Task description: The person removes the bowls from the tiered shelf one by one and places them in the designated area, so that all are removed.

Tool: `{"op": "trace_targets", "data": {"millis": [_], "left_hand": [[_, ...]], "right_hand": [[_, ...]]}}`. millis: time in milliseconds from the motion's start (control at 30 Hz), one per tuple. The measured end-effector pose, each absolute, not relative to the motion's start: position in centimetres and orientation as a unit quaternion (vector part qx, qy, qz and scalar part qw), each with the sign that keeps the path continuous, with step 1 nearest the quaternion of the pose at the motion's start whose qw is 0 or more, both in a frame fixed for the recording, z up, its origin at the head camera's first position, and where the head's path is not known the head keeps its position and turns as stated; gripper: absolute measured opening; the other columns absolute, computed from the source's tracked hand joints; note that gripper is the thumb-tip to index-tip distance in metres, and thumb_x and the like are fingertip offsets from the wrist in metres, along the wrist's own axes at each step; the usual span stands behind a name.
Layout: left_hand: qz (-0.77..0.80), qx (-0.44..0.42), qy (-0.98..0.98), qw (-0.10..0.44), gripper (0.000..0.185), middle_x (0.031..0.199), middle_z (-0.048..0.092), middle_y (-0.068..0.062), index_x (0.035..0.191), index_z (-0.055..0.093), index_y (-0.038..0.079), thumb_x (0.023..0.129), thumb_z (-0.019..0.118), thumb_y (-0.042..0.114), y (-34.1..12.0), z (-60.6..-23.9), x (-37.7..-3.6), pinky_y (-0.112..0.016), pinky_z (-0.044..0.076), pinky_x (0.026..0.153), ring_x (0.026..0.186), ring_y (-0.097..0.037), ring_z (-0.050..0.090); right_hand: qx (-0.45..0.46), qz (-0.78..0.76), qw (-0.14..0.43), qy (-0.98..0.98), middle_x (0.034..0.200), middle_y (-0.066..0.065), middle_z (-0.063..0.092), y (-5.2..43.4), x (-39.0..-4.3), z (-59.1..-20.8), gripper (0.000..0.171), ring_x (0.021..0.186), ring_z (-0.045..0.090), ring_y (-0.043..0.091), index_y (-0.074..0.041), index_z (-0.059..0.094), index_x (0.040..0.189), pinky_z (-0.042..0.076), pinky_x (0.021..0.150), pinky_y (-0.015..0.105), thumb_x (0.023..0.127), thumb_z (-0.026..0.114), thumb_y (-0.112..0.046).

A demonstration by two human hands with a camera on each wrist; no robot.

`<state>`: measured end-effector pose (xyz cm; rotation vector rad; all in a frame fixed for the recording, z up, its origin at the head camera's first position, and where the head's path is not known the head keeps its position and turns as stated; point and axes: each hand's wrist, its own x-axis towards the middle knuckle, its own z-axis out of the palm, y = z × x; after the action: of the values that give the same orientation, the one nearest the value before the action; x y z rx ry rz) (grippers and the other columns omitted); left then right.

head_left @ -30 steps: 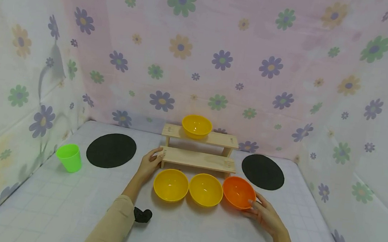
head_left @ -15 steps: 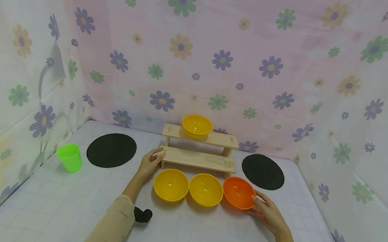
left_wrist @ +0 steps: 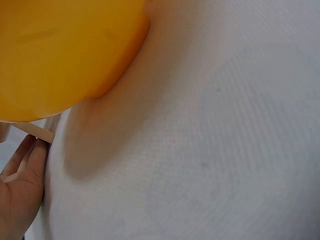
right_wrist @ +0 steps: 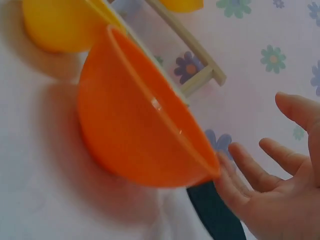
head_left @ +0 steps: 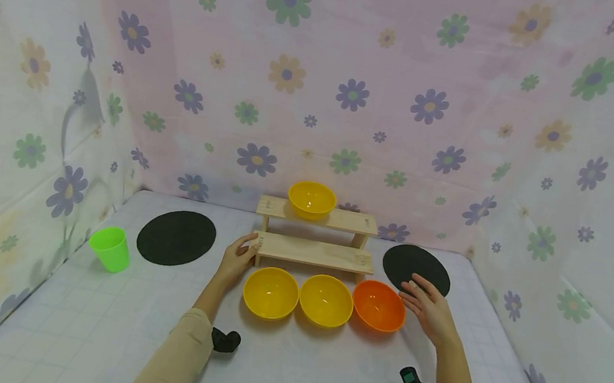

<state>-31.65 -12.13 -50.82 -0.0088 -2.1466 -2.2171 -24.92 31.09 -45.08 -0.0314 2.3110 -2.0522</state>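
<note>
My right hand (head_left: 431, 314) holds nothing, its fingers are loosely stretched, and the orange bowl (head_left: 379, 306) stands on the desk (head_left: 294, 371) just beside them; if they touch its rim, I cannot tell. My left hand (head_left: 234, 262) grips the left end of the lower step of the wooden stand (head_left: 312, 252). I count one orange bowl and three yellow bowls (head_left: 326, 301). Two of the yellow ones make a row with the orange one, in the way before the stand. One green cup (head_left: 111, 250) is well apart at left; two black mats (head_left: 176, 238) flank the stand. The third yellow bowl rests on the upper step, before the flowered cloth (head_left: 320, 62).
</note>
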Motion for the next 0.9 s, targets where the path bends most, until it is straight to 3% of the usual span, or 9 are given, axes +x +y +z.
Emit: {"op": "trace_targets", "data": {"millis": [167,267,433,500,667,733,900], "left_hand": [[-0.716,0.000,-0.698,0.029,0.042,0.129,0.052,-0.027,0.136,0.049,0.008,0.095,0.056,0.015,-12.1,-50.8,-31.7,-0.038,0.050,0.090,0.114,-0.031,0.054],[-0.715,0.000,-0.699,0.030,0.042,0.127,0.054,-0.027,0.136,0.049,0.008,0.095,0.056,0.015,-12.0,-50.7,-31.6,-0.036,0.051,0.088,0.111,-0.029,0.055],[-0.716,0.002,-0.698,0.029,0.042,0.126,0.055,-0.027,0.136,0.049,0.008,0.095,0.056,0.016,-12.1,-50.7,-31.5,-0.032,0.052,0.085,0.110,-0.027,0.056],[-0.716,0.004,-0.697,0.027,0.041,0.126,0.055,-0.026,0.135,0.050,0.009,0.095,0.056,0.016,-12.1,-50.7,-31.5,-0.032,0.052,0.085,0.111,-0.028,0.055],[-0.714,0.005,-0.700,0.024,0.041,0.127,0.054,-0.026,0.136,0.049,0.010,0.095,0.056,0.016,-12.1,-50.7,-31.5,-0.034,0.052,0.087,0.111,-0.028,0.055],[-0.714,0.004,-0.700,0.026,0.041,0.127,0.054,-0.026,0.136,0.049,0.009,0.095,0.056,0.016,-12.1,-50.7,-31.5,-0.035,0.051,0.087,0.111,-0.028,0.055],[-0.717,-0.002,-0.696,0.027,0.042,0.127,0.053,-0.027,0.136,0.048,0.008,0.096,0.055,0.015,-12.1,-50.8,-31.5,-0.035,0.051,0.088,0.111,-0.028,0.055]], "right_hand": [[-0.032,-0.677,0.010,0.735,0.114,-0.004,0.058,30.2,-25.9,-43.6,0.066,0.099,0.060,0.002,0.006,0.018,0.145,0.046,0.093,0.024,0.098,0.051,-0.027],[-0.054,-0.709,0.015,0.703,0.109,-0.010,0.059,29.9,-26.7,-42.8,0.065,0.102,0.060,0.007,0.007,0.015,0.145,0.046,0.093,0.024,0.099,0.049,-0.023],[-0.080,-0.744,0.039,0.663,0.114,-0.005,0.057,29.2,-28.1,-41.5,0.066,0.106,0.060,0.014,0.005,0.008,0.147,0.047,0.094,0.027,0.100,0.045,-0.023],[-0.082,-0.747,0.049,0.657,0.121,0.003,0.053,28.8,-28.6,-41.0,0.067,0.108,0.060,0.017,0.004,0.006,0.149,0.046,0.095,0.029,0.101,0.044,-0.023],[-0.072,-0.757,0.068,0.646,0.142,0.027,0.028,27.4,-30.1,-40.1,0.067,0.107,0.060,0.017,0.000,0.005,0.150,0.045,0.096,0.029,0.101,0.044,-0.023],[-0.074,-0.754,0.072,0.649,0.146,0.031,0.021,26.7,-30.6,-40.0,0.066,0.105,0.061,0.015,0.000,0.006,0.150,0.046,0.095,0.028,0.101,0.043,-0.024],[-0.093,-0.742,0.071,0.660,0.142,0.030,0.027,24.6,-31.7,-39.8,0.059,0.098,0.062,0.014,0.003,0.012,0.148,0.047,0.094,0.031,0.102,0.040,-0.021]]}}
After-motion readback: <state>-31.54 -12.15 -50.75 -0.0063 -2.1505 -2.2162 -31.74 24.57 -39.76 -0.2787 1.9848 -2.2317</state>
